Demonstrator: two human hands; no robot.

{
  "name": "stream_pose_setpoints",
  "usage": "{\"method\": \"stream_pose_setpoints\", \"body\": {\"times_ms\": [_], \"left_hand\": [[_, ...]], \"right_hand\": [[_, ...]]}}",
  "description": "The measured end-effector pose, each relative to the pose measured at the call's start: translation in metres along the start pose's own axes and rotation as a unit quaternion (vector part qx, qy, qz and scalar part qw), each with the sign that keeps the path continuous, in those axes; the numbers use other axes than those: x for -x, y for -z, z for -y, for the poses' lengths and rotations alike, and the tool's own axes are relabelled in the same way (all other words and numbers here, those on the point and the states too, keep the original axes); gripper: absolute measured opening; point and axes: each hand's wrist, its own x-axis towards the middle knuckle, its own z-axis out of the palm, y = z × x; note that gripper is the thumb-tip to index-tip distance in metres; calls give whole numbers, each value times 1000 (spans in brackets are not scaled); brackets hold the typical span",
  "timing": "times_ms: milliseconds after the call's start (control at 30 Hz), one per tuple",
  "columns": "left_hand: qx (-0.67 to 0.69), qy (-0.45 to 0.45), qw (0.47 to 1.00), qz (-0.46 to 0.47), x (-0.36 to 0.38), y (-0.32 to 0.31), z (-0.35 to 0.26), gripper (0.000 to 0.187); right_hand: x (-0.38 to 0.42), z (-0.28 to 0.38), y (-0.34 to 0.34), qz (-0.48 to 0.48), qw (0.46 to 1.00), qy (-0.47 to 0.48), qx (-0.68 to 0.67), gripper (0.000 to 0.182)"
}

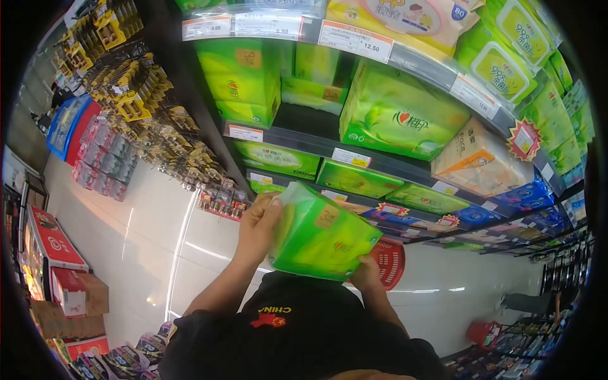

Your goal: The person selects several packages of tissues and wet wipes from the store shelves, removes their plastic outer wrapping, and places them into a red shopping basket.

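Note:
A green tissue pack (323,237) is held up in front of my black shirt, slightly tilted. At its upper left corner, my left hand (258,225) grips the clear wrapping with bent fingers. My right hand (366,273) holds the lower right corner, its fingers partly hidden by the pack. Behind the pack, a shelf (304,123) carries a similar green pack (237,82) and a larger green pack (402,117), with a dark gap between them.
A red basket (389,263) is on the floor beyond my right hand. Hanging battery packs (136,95) line the left rack. Red and brown boxes (79,291) stand at far left. Another person's leg (529,303) and a second red basket (484,333) are at lower right.

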Motion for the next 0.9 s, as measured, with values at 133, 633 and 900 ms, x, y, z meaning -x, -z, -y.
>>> {"method": "stream_pose_setpoints", "body": {"times_ms": [133, 633, 900], "left_hand": [[-64, -124, 988, 68, -4, -14, -54, 24], [-319, -583, 726, 178, -4, -13, -140, 22], [-310, -621, 701, 165, -32, -10, -135, 24]], "right_hand": [[-24, -19, -21, 29, 996, -9, 87, 66], [-99, 18, -183, 113, 972, 106, 175, 52], [-112, 26, -193, 93, 976, 109, 165, 50]]}}
